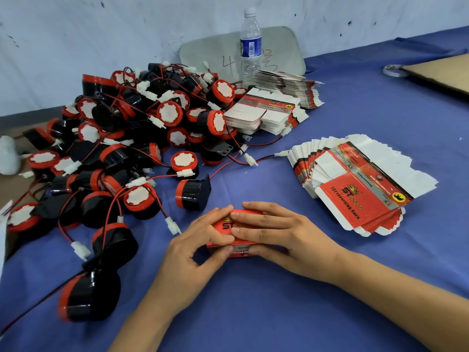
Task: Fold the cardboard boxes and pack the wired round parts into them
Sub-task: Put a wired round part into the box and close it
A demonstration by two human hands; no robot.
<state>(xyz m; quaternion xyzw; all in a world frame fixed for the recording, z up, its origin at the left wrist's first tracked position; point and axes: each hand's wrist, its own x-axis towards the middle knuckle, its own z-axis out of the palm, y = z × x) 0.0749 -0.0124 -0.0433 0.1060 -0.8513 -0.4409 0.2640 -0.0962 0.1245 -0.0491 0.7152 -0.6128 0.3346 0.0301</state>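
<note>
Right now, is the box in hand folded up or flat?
Folded up: the red box shows a top face and a side wall between the left hand and right hand. End flaps hidden: cannot tell.

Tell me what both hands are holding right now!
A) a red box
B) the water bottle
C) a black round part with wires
A: the left hand and the right hand both grip a red box between them, while the water bottle stands untouched far back by the wall.

Parts pile (121, 148) left, flat boxes (360, 189) right, bottle (250, 44) behind
</note>
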